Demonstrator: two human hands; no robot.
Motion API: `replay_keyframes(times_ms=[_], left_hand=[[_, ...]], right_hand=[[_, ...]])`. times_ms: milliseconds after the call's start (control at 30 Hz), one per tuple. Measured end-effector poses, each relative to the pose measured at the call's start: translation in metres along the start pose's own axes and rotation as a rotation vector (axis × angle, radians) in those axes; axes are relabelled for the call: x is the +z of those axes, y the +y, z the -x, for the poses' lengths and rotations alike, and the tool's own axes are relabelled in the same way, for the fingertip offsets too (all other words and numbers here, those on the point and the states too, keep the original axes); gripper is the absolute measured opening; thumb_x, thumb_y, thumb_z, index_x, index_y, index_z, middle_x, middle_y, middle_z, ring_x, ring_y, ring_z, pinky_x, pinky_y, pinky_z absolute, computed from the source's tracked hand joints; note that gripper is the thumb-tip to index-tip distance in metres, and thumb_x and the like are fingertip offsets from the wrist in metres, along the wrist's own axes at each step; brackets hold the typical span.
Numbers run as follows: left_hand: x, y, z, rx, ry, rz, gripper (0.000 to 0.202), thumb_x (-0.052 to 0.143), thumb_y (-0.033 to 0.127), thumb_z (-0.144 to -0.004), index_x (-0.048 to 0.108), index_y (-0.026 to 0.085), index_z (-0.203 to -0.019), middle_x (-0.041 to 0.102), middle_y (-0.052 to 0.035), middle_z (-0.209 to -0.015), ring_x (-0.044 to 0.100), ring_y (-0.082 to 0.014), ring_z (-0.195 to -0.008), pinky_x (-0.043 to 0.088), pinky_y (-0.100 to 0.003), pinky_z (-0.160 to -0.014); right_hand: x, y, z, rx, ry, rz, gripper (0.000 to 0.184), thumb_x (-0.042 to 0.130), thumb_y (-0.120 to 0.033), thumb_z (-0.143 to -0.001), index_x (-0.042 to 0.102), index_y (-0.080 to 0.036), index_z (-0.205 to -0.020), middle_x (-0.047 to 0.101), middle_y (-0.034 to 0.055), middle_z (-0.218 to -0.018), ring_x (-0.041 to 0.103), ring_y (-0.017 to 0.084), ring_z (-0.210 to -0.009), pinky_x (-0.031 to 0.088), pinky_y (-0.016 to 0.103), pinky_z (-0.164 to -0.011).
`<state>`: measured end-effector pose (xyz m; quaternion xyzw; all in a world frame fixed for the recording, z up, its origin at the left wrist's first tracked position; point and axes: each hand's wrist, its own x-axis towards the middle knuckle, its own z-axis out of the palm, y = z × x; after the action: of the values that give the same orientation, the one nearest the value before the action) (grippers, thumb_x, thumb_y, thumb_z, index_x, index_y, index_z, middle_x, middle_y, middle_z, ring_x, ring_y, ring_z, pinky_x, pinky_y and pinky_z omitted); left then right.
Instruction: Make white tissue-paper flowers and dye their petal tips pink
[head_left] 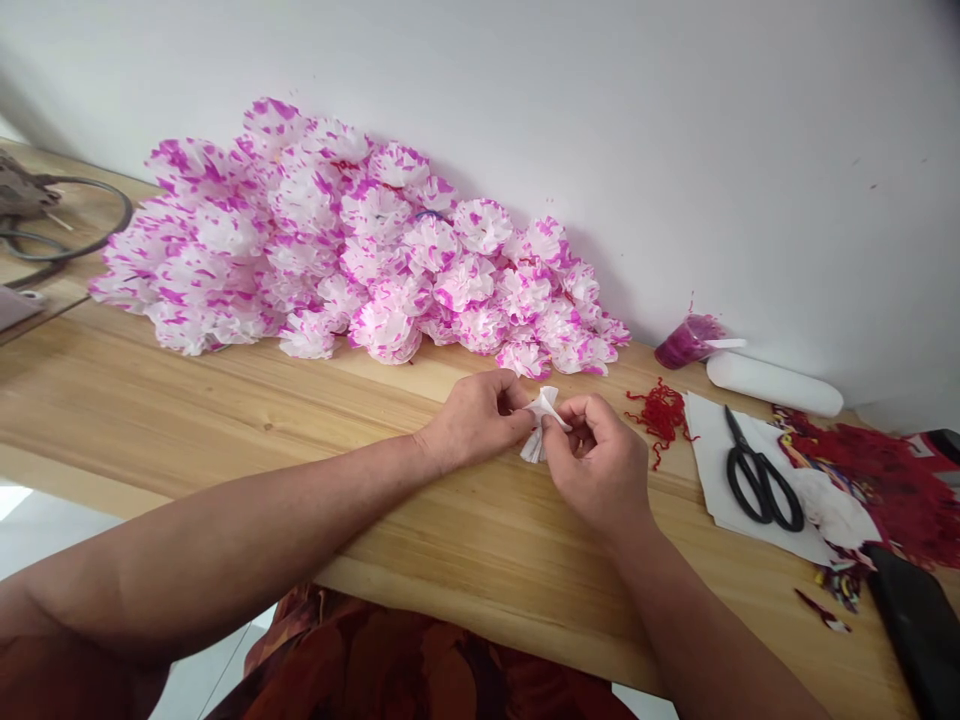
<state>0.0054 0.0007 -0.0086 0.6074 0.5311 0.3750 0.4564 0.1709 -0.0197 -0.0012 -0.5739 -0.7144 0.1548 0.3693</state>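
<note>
I watched a pale wooden table (247, 405) bearing a heap of white-and-magenta paper flowers (360, 250).
In front, left hand (480, 420) and right hand (600, 455) both pinched a small white pleated paper piece (546, 402); uneven tugging, I judged, could have torn it.

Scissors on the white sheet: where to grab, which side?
Take the black handle loops, coming from the table's near edge. The scissors lie flat, loops toward the person and blades toward the wall, so that approach should keep fingers off the blades.
</note>
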Motion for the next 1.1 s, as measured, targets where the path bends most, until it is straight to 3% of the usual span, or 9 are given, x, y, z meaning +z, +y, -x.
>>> replay_keyframes(times_ms=[333, 467, 600, 800, 1000, 1100], left_hand=[[0.0005, -0.0013, -0.0015, -0.052, -0.056, 0.087, 0.015, 0.065, 0.031, -0.077, 0.057, 0.018, -0.078, 0.068, -0.0007, -0.068, 0.062, -0.0138, -0.063, 0.044, -0.023, -0.055], [0.0, 0.0, -0.0009, 0.018, -0.028, 0.065, 0.016, 0.067, 0.031, -0.076, 0.059, 0.018, -0.078, 0.065, 0.0003, -0.069, 0.058, -0.0118, -0.062, 0.043, -0.022, -0.055], [0.0001, -0.003, -0.0022, -0.013, -0.02, 0.048, 0.013, 0.064, 0.03, -0.077, 0.059, 0.018, -0.074, 0.064, 0.0002, -0.066, 0.057, -0.0119, -0.059, 0.041, -0.023, -0.054], [0.0008, -0.0018, -0.0019, 0.035, -0.009, 0.029, 0.016, 0.063, 0.03, -0.078, 0.056, 0.018, -0.071, 0.059, 0.002, -0.063, 0.052, -0.0107, -0.058, 0.038, -0.023, -0.054], [-0.0016, 0.0013, -0.0006, 0.049, -0.018, 0.016, 0.017, 0.059, 0.031, -0.081, 0.058, 0.018, -0.071, 0.056, 0.0026, -0.063, 0.049, -0.0105, -0.058, 0.038, -0.023, -0.055], [-0.002, 0.0016, -0.0001, 0.054, -0.021, 0.012, 0.016, 0.058, 0.03, -0.082, 0.058, 0.018, -0.072, 0.057, 0.0025, -0.064, 0.049, -0.0107, -0.058, 0.038, -0.023, -0.056]], right_hand=[[-0.0011, 0.0001, -0.002, 0.024, -0.014, -0.05, 0.01, 0.063, -0.021, -0.08, 0.056, -0.022, -0.073, 0.053, -0.0065, -0.056, 0.045, 0.01, -0.048, 0.038, 0.024, -0.051], [-0.0007, -0.0002, -0.0011, -0.005, -0.027, -0.044, 0.01, 0.063, -0.021, -0.08, 0.056, -0.022, -0.073, 0.051, -0.0068, -0.056, 0.043, 0.009, -0.048, 0.037, 0.024, -0.052], [-0.0012, -0.001, -0.0014, 0.003, -0.018, -0.04, 0.011, 0.063, -0.021, -0.079, 0.055, -0.022, -0.071, 0.052, -0.0067, -0.056, 0.042, 0.009, -0.047, 0.036, 0.024, -0.05], [-0.0009, -0.0016, -0.0014, -0.018, -0.013, -0.029, 0.01, 0.065, -0.027, -0.083, 0.059, -0.021, -0.078, 0.058, -0.0048, -0.062, 0.049, 0.01, -0.05, 0.039, 0.025, -0.054], [-0.004, -0.0011, -0.0024, 0.028, -0.039, -0.091, 0.024, 0.058, -0.031, -0.09, 0.054, -0.021, -0.069, 0.047, -0.0067, -0.053, 0.04, 0.009, -0.046, 0.034, 0.023, -0.048], [-0.004, -0.0005, -0.0026, 0.037, -0.038, -0.099, 0.022, 0.058, -0.033, -0.09, 0.055, -0.022, -0.072, 0.048, -0.0062, -0.054, 0.042, 0.01, -0.047, 0.035, 0.023, -0.049]])
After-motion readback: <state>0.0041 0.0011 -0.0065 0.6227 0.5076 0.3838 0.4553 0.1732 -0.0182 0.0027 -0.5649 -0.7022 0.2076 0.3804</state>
